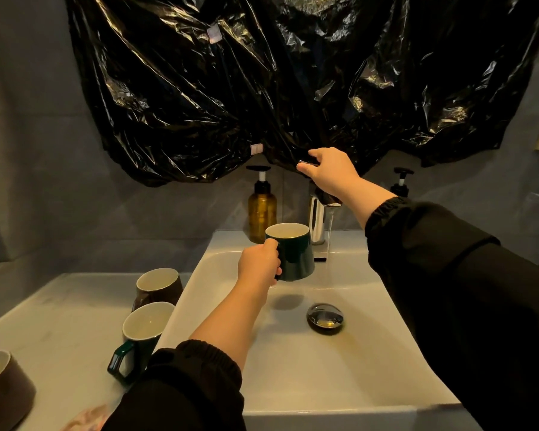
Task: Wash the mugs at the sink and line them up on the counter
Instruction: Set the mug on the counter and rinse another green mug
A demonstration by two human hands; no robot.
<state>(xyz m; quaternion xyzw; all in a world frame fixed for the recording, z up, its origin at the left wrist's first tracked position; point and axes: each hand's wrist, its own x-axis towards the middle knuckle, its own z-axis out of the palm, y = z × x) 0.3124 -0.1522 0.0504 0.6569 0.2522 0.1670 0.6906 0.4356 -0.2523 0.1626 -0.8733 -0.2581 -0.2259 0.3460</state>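
Brown mug (1, 388) cut by left edge, right pump bottle (401, 181) mostly hidden

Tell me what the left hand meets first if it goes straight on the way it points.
Likely the chrome tap: the left hand, gripping the green mug, points toward it; depth is unclear, so the water stream may come first.

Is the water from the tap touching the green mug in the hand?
Apart. The head view shows the water stream falling just right of the green mug, with a strip of the shiny tap showing between them.
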